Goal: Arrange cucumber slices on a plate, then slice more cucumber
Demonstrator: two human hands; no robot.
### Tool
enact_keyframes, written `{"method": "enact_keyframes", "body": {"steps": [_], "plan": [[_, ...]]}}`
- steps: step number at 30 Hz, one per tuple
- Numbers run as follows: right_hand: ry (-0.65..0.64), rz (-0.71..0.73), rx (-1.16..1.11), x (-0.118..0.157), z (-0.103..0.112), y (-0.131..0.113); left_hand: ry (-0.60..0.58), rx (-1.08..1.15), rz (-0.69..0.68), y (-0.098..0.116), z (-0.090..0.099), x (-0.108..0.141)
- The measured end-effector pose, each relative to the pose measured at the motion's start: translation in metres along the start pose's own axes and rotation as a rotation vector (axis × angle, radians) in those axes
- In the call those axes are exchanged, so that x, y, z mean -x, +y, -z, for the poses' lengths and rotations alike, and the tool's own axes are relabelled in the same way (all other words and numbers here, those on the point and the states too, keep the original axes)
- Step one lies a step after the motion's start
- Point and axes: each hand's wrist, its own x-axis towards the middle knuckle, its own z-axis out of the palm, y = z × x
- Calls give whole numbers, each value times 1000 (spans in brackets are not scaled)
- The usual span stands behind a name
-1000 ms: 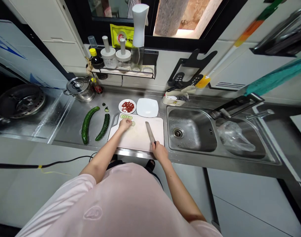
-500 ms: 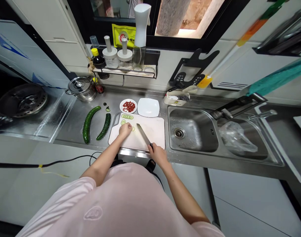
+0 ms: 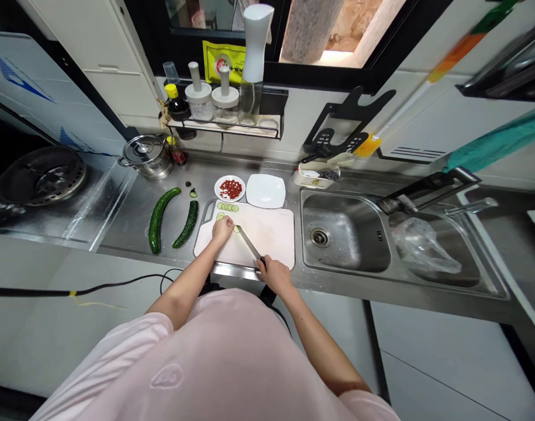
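Observation:
My right hand is wrapped round the black handle of a knife. The blade points up and left over the white cutting board, its tip by a round cucumber slice. At the board's left part is my left hand, its fingers drawn together close to that slice; what they hold, if anything, is too small to make out. A row of thin cucumber slices lies along the board's top left edge, with another slice just above my left hand.
Left of the board lie a long cucumber and a shorter one. A plate of chopped red pieces and a white plate stand behind it. The sink is to the right, a lidded pot at the back left.
The knife and my right hand have moved left, bringing the blade tip to the slice near my left hand. My left hand stays in nearly the same place.

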Motion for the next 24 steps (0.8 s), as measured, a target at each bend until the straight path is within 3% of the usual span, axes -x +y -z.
{"method": "enact_keyframes", "body": {"steps": [24], "plan": [[-8,2,82,-5,4,-22,-18,-31,45,2,1,-2]]}}
